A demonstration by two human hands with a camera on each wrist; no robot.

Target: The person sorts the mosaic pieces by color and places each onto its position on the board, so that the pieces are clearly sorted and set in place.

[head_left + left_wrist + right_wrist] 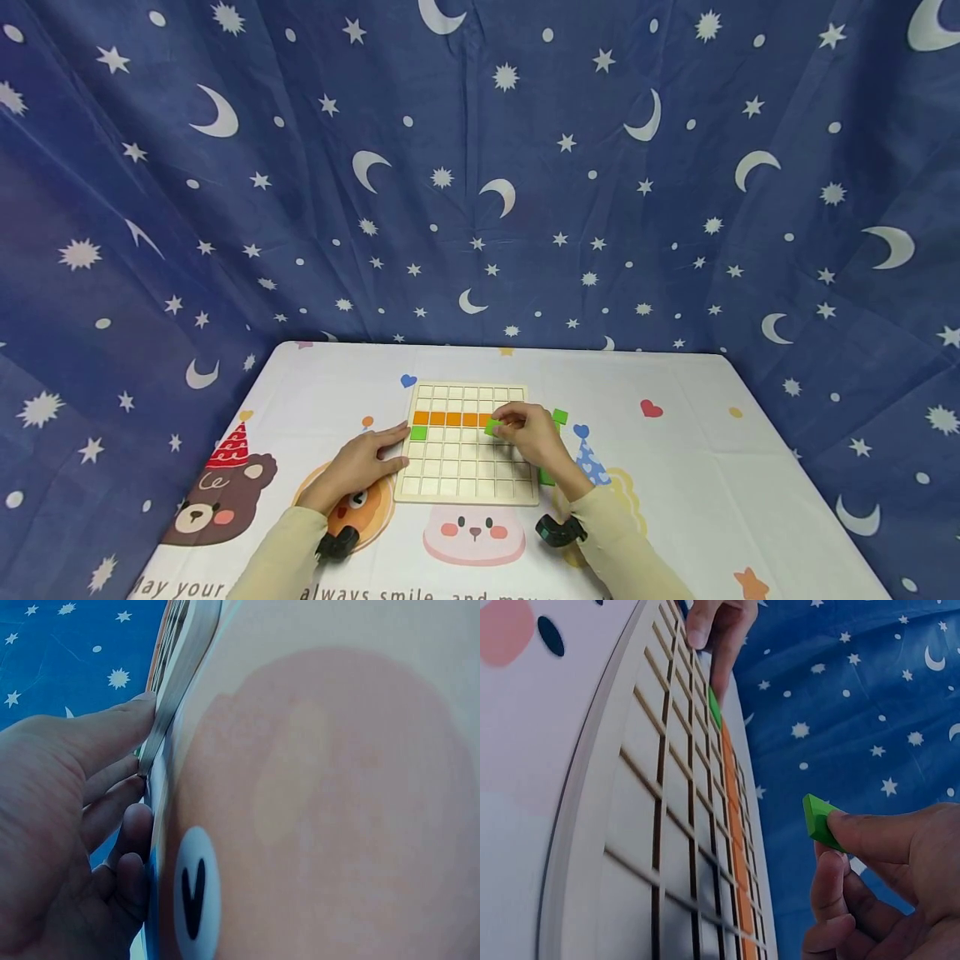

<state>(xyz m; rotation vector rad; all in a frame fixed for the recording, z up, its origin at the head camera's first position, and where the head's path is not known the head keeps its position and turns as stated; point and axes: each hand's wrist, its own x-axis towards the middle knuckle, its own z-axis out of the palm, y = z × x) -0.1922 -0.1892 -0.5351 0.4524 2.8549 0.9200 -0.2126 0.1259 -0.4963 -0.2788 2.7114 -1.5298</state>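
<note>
A pale wooden grid board (450, 487) lies flat on the table. Orange square tiles (453, 419) fill a row of its cells, and one green tile (418, 432) sits in the row below, at the left end. My left hand (356, 465) steadies the board's left edge, its fingers extended; in the left wrist view the thumb and fingertips meet the board's side (187, 667). Between thumb and fingertips, my right hand (536, 435) pinches another green tile (817, 817). The right wrist view shows that tile raised above the board and tilted.
Loose green tiles (560, 416) lie just right of the board, partly hidden by the right hand and forearm. A white cloth (675, 467) with printed cartoon animals covers the table. Behind it hangs a blue curtain (480, 167) with moons and stars.
</note>
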